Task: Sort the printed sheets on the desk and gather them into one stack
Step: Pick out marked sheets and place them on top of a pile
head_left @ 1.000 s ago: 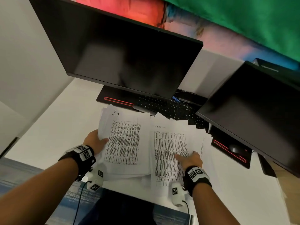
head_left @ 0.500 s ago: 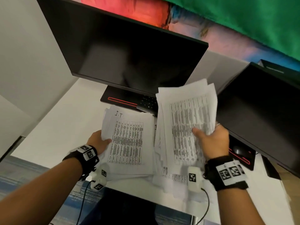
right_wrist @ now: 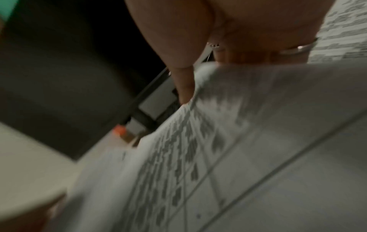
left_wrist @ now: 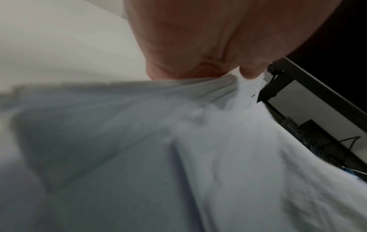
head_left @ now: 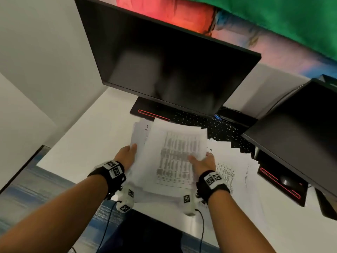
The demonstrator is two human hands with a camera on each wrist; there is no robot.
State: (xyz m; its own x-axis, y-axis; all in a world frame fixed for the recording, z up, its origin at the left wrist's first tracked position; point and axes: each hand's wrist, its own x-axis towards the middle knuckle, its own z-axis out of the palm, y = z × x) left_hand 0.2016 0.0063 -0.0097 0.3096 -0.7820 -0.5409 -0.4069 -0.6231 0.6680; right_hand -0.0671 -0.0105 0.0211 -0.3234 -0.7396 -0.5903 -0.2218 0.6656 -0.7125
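A thick bundle of printed table sheets lies over the left pile, near the desk's front edge. My left hand grips the pile's left edge, thumb on top; in the left wrist view the thumb pinches the fanned sheet edges. My right hand holds the bundle's right edge, thumb across the print. The right wrist view shows blurred table print under the fingers. More printed sheets lie loose on the desk to the right.
A large dark monitor stands just behind the sheets, and a second monitor is at the right. A black keyboard lies between them, partly under paper. A mouse sits on a black stand at right. The white desk stretches left.
My right hand lifted a bundle of sheets off the right pile, swung it left and lowered it onto the pile held by my left hand. The left hand stayed in place.
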